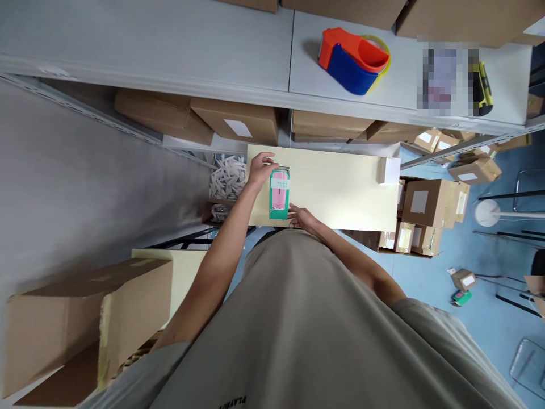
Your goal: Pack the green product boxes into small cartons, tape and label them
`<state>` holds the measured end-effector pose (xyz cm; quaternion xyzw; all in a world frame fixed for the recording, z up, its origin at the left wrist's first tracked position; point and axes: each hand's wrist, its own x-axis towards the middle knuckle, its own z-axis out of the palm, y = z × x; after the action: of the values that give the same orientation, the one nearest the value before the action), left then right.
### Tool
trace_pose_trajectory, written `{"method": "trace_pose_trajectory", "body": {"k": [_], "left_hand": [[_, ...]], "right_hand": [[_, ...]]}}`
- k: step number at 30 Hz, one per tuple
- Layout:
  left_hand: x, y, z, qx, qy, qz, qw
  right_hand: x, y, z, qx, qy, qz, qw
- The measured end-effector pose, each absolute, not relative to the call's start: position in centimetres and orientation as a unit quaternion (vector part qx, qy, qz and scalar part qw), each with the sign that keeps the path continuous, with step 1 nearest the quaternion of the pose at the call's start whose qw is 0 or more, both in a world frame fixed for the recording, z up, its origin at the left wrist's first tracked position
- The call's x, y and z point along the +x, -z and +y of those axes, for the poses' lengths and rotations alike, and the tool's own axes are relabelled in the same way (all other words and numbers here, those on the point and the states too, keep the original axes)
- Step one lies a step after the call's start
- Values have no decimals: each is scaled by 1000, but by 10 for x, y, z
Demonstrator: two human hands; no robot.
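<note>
Lying nearly straight out from the wearer's body, a flat, rectangular green package with a pink centre and a pale label strip [279,213] rests on the pale-yellow, smooth rectangular tabletop [332,187], well toward its left end. Its long axis runs from the near edge of the surface toward the far one, so one short end faces the torso and the other faces the grey metal shelving [170,85].

The two hands sit at roughly opposite corners of it. The bare left hand [260,170] is at the far left corner, its fingers loosely spread and reaching rightward, the lowest tip at or just beside the package's far end; from those fingers, the package lies to the right and back toward the body. The bare right hand [303,218] is at the near right, its fingers pointing left at the long right edge; from them, the package lies to the left and mostly farther out. Both hands are about equally near. The right fingers look partly bent, but whether they pinch the edge or merely rest against it, I cannot tell.
</note>
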<state>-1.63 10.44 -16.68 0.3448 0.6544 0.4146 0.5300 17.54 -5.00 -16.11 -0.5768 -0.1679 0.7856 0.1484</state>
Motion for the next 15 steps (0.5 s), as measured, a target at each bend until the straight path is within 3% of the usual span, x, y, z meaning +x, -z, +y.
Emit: {"method": "trace_pose_trajectory", "body": {"k": [9,15], "left_hand": [[-58,141,25,321,-420,637,562],[-87,142,-56,237,-375,653,614]], "right_hand": [[180,191,-16,-636,-750,-133,124],[153,206,30,-641,-709,-244,162]]}}
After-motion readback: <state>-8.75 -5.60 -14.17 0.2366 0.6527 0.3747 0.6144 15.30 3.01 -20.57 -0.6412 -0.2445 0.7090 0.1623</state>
